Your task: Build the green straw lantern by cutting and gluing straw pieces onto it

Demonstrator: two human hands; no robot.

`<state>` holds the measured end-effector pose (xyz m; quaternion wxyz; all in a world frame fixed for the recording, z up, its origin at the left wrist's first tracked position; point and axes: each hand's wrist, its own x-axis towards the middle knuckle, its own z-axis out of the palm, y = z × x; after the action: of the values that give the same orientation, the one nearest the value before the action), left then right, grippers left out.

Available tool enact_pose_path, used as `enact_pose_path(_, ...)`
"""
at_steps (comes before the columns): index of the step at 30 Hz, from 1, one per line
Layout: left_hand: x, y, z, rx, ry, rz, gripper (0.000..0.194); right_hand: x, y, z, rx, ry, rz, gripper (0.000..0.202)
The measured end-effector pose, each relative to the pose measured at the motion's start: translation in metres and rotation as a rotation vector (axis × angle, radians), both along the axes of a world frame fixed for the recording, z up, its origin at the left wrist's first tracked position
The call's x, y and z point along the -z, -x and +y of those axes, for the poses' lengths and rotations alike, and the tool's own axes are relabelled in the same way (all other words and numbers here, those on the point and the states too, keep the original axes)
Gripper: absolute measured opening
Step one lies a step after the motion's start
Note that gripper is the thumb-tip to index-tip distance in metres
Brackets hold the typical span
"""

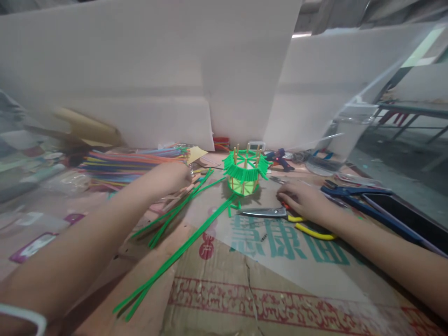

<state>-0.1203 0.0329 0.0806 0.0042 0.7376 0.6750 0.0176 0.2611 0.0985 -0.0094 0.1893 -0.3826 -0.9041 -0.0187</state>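
My left hand (178, 173) reaches over the pile of thin wooden sticks (173, 200), beside the bundle of coloured pipe cleaners; its fingers are turned away and hidden. Behind the yellow-handled scissors (268, 213), my right hand (297, 196) rests low with its fingers curled down by a small orange-red part (285, 204). Whatever it holds is mostly covered. Between the hands stands a small round model (246, 172) of wooden sticks and green pipe cleaners, with a fringed green roof. Long green pipe cleaners (185, 247) lie in front of it, with short cut pieces (235, 207) close by.
The multicoloured pipe cleaners (119, 163) lie back left. A dark glue gun (282, 158) and a clear plastic container (336, 140) stand back right. Blue-handled pliers (353, 193) and a phone (406, 217) lie at right. White boards (157, 70) rise behind the printed cardboard (217, 280).
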Motion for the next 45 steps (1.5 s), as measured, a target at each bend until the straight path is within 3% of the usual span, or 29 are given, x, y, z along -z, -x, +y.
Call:
enact_pose_path(5, 0.029, -0.025, 0.030, 0.075, 0.074, 0.103, 0.021, 0.001, 0.000, 0.000, -0.006, 0.010, 0.025, 0.022)
enact_pose_path(9, 0.048, -0.029, 0.032, 0.060, 0.020, 0.114, 0.028, 0.000, -0.001, 0.000, 0.002, 0.022, 0.033, 0.021)
enact_pose_path(13, 0.047, -0.036, 0.023, 0.123, -0.068, 0.049, 0.028, -0.013, 0.006, -0.017, -0.024, -0.027, 0.133, 0.023)
enact_pose_path(20, 0.050, -0.050, 0.020, 0.207, -0.007, -0.144, 0.025, -0.032, 0.056, -0.058, -0.322, -0.139, -0.053, 0.019)
enact_pose_path(24, 0.057, -0.051, 0.020, 0.325, -0.009, -0.176, 0.022, -0.032, 0.085, -0.053, -0.451, -0.264, -0.300, 0.021)
enact_pose_path(28, 0.063, -0.049, 0.022, 0.341, -0.006, -0.162, 0.024, -0.030, 0.099, -0.040, -0.537, -0.322, -0.450, 0.014)
enact_pose_path(33, 0.060, -0.047, 0.021, 0.334, 0.012, -0.166, 0.025, -0.025, 0.093, -0.038, -0.563, -0.347, -0.312, 0.021)
enact_pose_path(36, 0.051, -0.055, 0.011, 0.343, 0.029, -0.242, 0.025, -0.025, 0.086, -0.048, -0.492, -0.131, 0.011, 0.017)
enact_pose_path(41, 0.040, -0.083, -0.012, 0.431, 0.079, -0.552, 0.028, -0.024, 0.083, -0.064, -0.326, 0.567, 0.689, 0.005)
enact_pose_path(43, 0.041, -0.091, -0.018, 0.482, 0.076, -0.631, 0.025, -0.021, 0.083, -0.066, -0.312, 0.700, 0.779, 0.003)
enact_pose_path(45, 0.044, -0.094, -0.020, 0.487, 0.076, -0.660, 0.024, -0.019, 0.083, -0.067, -0.289, 0.720, 0.785, 0.002)
